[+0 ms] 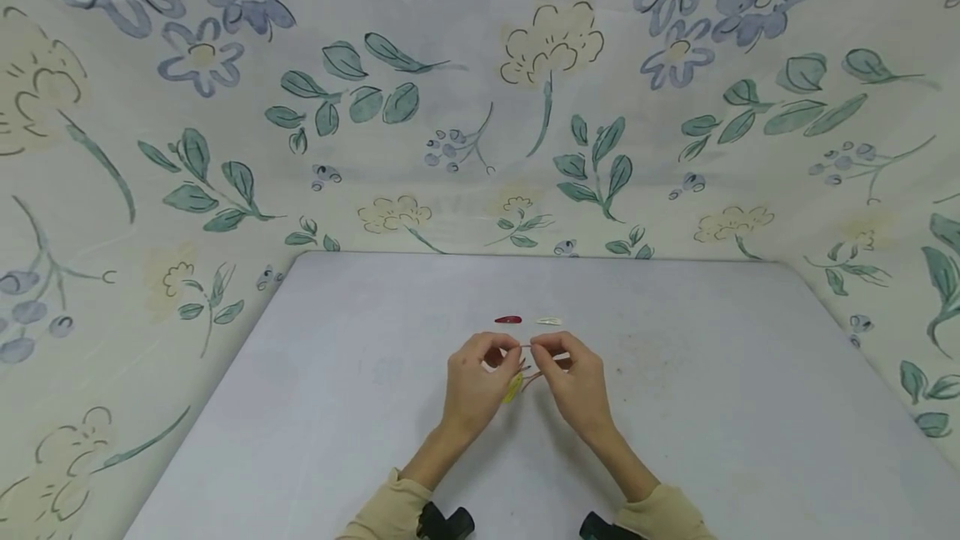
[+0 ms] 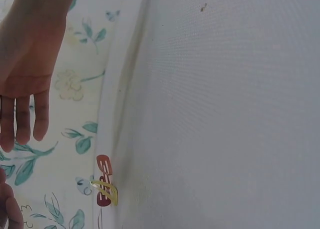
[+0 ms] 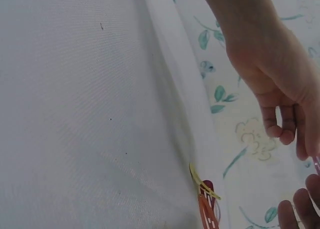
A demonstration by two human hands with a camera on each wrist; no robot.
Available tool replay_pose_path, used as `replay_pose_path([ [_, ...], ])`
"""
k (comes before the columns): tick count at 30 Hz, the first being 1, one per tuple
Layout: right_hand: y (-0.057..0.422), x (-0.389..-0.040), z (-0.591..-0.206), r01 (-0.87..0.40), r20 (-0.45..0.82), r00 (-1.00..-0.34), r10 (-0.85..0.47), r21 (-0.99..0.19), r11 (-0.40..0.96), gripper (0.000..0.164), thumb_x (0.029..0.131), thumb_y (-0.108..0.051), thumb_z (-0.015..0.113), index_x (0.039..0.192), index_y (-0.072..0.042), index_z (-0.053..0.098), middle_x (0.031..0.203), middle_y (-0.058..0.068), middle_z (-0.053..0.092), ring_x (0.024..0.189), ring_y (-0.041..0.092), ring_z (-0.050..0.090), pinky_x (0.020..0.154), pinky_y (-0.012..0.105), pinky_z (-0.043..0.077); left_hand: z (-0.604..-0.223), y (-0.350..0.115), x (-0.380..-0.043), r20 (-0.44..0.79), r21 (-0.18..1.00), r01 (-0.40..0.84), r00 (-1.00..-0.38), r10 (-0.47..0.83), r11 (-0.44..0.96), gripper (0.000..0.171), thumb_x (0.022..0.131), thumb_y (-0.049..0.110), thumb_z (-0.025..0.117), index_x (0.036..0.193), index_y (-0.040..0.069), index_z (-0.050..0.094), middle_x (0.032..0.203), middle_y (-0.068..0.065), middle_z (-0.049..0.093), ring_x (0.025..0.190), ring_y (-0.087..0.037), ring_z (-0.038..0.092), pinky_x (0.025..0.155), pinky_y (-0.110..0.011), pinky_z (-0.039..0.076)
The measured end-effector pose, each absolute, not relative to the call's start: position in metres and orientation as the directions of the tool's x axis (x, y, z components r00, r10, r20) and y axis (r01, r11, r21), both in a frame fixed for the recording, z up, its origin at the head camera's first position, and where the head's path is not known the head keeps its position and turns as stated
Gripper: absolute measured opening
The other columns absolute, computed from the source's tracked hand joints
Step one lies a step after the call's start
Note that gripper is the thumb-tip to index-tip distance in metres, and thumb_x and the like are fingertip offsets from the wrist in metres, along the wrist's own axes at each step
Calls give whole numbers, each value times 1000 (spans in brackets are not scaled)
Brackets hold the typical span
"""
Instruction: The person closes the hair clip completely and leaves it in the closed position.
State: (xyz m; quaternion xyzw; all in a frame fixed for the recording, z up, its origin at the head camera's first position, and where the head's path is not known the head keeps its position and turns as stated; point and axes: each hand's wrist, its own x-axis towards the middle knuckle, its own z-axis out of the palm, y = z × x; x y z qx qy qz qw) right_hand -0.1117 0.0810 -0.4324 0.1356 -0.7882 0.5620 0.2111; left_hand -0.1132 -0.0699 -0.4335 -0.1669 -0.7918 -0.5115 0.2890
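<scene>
In the head view my left hand [image 1: 476,377] and right hand [image 1: 573,377] meet above the white table. Thumb and forefinger of each pinch an end of a slim hair clip [image 1: 526,346], seen edge-on. The right wrist view shows this clip as pinkish red [image 3: 316,162] at the frame's edge. Under the hands a yellow snap clip [image 1: 513,387] lies crossed over others. Among these, the left wrist view shows an orange clip [image 2: 104,164] and a dark red clip [image 2: 103,198]. My other fingers curl loosely.
Beyond my hands a red hair clip [image 1: 507,319] and a pale clip [image 1: 549,321] lie side by side on the table [image 1: 337,373]. Floral cloth [image 1: 465,107] rises behind the table's far edge and along its sides.
</scene>
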Motion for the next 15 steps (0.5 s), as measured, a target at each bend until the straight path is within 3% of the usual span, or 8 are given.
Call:
replay_pose_path([
  [7, 82, -110, -424, -423, 441, -897, -18, -848, 319, 8, 93, -12, 68, 99, -8, 72, 93, 3, 73, 84, 13, 65, 73, 27, 53, -428, -79, -114, 626, 691, 570, -779, 25, 444, 5, 83, 4, 74, 85, 8, 71, 82, 1, 68, 69, -10, 58, 60, -31, 52],
  [15, 84, -119, -413, -406, 404, -912, -73, -864, 297, 9, 93, -15, 70, 98, -9, 73, 98, 1, 72, 84, 14, 65, 71, 26, 53, -417, -87, -121, 664, 630, 625, -741, 97, 462, 8, 83, 0, 73, 87, 7, 71, 82, -2, 69, 70, -14, 59, 61, -29, 53],
])
